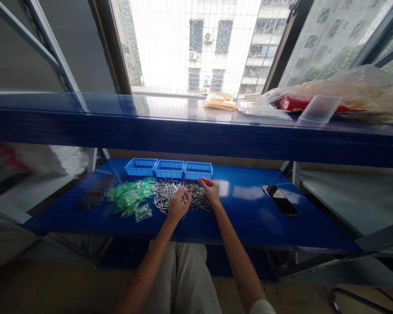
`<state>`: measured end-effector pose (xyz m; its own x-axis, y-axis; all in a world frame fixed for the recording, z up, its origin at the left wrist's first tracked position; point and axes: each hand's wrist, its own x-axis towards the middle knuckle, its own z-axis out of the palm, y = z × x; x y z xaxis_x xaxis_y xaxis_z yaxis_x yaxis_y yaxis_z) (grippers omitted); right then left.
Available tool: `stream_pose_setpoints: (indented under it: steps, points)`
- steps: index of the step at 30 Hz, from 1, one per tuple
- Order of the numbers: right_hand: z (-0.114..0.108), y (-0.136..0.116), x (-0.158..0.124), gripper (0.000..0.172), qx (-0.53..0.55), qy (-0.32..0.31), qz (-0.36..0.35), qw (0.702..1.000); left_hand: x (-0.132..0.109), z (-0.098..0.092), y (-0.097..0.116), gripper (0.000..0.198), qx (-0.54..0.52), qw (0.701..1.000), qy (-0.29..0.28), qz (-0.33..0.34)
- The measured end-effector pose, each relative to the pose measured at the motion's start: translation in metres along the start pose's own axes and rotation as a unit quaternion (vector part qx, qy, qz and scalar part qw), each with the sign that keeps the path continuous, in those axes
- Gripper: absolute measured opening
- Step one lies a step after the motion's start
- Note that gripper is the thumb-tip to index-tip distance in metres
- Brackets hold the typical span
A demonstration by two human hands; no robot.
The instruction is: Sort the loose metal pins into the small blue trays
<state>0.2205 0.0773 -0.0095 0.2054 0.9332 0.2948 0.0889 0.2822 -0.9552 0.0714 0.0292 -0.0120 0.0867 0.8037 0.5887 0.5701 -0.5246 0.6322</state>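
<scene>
A pile of thin, shiny metal pins (165, 197), possibly rivets, lies spread on the blue shelf top. Over the middle of this pile is my left hand (178, 205), its fingers curled inward with the tips close together; what they hold, if anything, is too small to name. My right hand (211, 192) is at the pile's right side, thumb and forefinger pinched just in front of the right blue bin (199, 176). Any piece in that pinch cannot be made out. Beside it in a row stand the middle blue bin (169, 175) and the left blue bin (140, 172).
Green plastic bags (131, 196) lie left of the pile, with a small clear packet (143, 212) in front. A phone (280, 200) rests at the right. The raised blue shelf (183, 135) spans behind, bearing plastic bags (363, 93) and a clear container (320, 109).
</scene>
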Motion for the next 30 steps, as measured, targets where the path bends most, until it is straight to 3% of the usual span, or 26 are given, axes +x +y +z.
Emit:
stream_pose_setpoints:
  steps: [3, 7, 11, 16, 30]
  points:
    - [0.0002, -0.0033, -0.0015, 0.035, 0.045, -0.046, 0.011, 0.998, -0.0003, 0.0012, -0.0016, 0.023, 0.001, 1.0, 0.0, -0.005]
    - [0.0013, -0.0055, -0.0039, 0.03, 0.025, -0.098, -0.014, 0.995, 0.0001, 0.0024, -0.0044, 0.027, 0.015, 1.0, -0.005, -0.002]
    - [0.0012, -0.0046, -0.0035, 0.03, -0.009, -0.092, -0.04, 0.995, 0.0008, 0.0032, -0.0049, 0.027, 0.035, 0.999, -0.001, 0.012]
    - [0.0003, -0.0041, -0.0026, 0.031, -0.002, -0.072, -0.023, 0.997, 0.0008, 0.0031, -0.0039, 0.026, 0.036, 0.999, -0.012, 0.019]
    - [0.0036, -0.0041, -0.0043, 0.03, 0.013, -0.123, -0.016, 0.992, 0.0025, 0.003, -0.0048, 0.02, 0.017, 1.0, 0.009, 0.012]
